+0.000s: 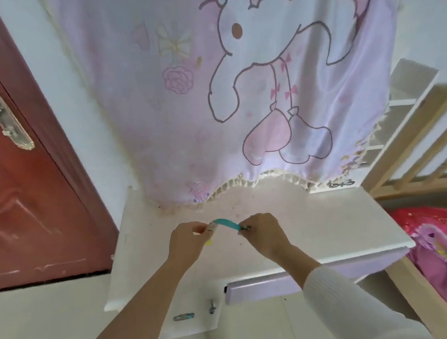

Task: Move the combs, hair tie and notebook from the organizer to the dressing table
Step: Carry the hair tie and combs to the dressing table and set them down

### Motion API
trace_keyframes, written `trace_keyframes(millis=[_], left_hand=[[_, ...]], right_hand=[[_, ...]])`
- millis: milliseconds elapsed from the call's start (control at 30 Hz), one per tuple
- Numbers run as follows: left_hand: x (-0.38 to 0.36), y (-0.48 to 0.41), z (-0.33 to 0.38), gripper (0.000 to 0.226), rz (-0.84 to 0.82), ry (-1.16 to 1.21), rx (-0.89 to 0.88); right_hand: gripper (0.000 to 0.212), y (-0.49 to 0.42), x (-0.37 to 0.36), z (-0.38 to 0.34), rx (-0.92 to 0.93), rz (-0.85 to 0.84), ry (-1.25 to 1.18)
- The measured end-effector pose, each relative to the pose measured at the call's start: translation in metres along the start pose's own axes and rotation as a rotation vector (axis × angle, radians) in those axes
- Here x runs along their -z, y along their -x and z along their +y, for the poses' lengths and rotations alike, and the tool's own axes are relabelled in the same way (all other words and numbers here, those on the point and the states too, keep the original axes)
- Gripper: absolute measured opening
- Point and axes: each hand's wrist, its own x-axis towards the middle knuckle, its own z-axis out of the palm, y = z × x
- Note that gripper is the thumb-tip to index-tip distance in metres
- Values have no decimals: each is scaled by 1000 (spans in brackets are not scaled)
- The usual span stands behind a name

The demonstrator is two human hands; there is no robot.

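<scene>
Over the dressing table [312,224], our left hand [188,239] and right hand [263,232] pinch the teal comb's [227,223] ends; we should lower it level.

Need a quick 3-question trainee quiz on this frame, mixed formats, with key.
1. True or false: both hands grip the teal comb.
2. The comb is: A) lying flat on the dressing table B) held above it C) over the bed.
3. Fill in: behind the table hangs a pink cartoon ____.

Key: 1 true, left hand and right hand pinch one end each. 2 B. 3 curtain.
</scene>
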Motion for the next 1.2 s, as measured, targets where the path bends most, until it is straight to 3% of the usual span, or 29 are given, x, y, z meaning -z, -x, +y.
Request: trace_keyframes(millis=[200, 300, 400, 500, 700, 800, 967, 1200], left_hand=[[-22, -66, -33, 10, 172, -237, -10], [-32, -74, -57, 15, 147, -294, 73], [-45, -71, -78, 21, 38, -358, 76], [-58, -63, -94, 26, -85, -458, 53], [-72, -56, -98, 31, -162, -629, -96], [-74, -52, -97, 44, -254, -729, -103], [-73, -51, -92, 50, -292, -791, -94], [-60, -43, -72, 54, -315, -778, -140]], right_hand=[[21, -77, -36, 21, 369, -145, 183], [18, -83, -53, 37, 479, -163, 210], [30, -75, -74, 59, 540, -190, 298], [40, -62, -90, 79, 497, -253, 317], [60, -42, -100, 96, 394, -283, 390], [64, -33, -98, 93, 271, -273, 359], [61, -22, -97, 90, 138, -398, 305], [59, -1, -77, 66, -94, -313, 257]])
